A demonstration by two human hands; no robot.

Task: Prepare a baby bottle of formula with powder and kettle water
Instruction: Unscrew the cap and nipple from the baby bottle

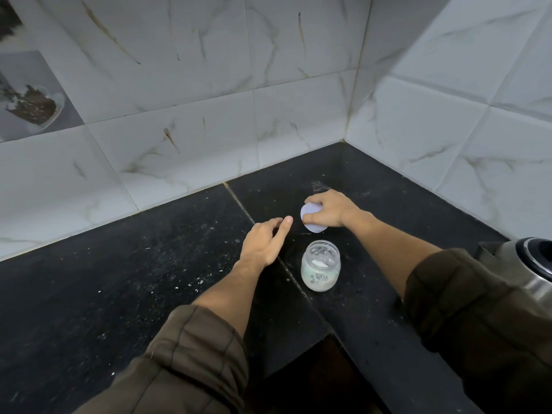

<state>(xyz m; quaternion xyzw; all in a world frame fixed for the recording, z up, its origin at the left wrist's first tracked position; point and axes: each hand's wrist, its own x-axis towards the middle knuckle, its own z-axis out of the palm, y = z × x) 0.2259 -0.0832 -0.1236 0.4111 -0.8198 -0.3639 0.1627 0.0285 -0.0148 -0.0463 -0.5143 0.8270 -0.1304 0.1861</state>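
Note:
A short clear baby bottle (320,265) stands upright and uncapped on the black counter (149,279), with white powder or milky liquid inside. Just beyond it, my right hand (331,211) grips a pale lilac round cap (310,219), tilted on its edge close to the counter. My left hand (264,242) hovers to the left of the bottle, palm down, fingers stretched toward the cap, holding nothing. A steel kettle (525,265) shows partly at the right edge, next to my right forearm.
White marbled tile walls (209,115) meet in a corner behind the counter. The counter forms an L, with a dark gap (325,377) at its inner front edge below my arms. White crumbs speckle the counter surface.

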